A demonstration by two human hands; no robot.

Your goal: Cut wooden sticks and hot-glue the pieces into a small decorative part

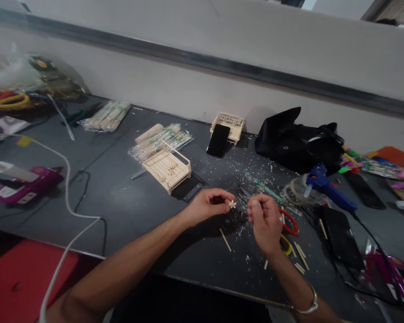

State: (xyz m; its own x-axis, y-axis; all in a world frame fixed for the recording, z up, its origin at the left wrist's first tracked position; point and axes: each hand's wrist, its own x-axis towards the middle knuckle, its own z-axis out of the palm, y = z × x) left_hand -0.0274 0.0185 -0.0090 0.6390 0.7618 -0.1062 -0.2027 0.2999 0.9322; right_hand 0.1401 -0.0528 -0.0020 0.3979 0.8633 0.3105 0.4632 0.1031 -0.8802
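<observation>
1. Pale wooden star-shaped piece (232,204), small and many-pointed, is pinched between the thumb and forefinger of the left hand (207,207), just above the dark grey counter (121,233).
2. The right hand (265,222) is near it, thumb pressed to curled fingers; whether anything sits in that grip, I cannot tell. The two hands are apart.
3. Metal scissors with red and yellow handle loops (295,226) are partly hidden behind the right hand.
4. Beyond the left hand stands a pale wooden slatted miniature frame (158,166), with small pale wooden pieces (171,169) on its slats.
5. Farther back, a black smartphone (218,140) rests against a pale wooden miniature seat with a lattice back (236,131).
6. To its right are a black bag (286,143) and a blue glue gun (330,190).
7. Thin pale wooden sticks (302,257) lie near the right forearm, among scattered light-coloured scraps.
</observation>
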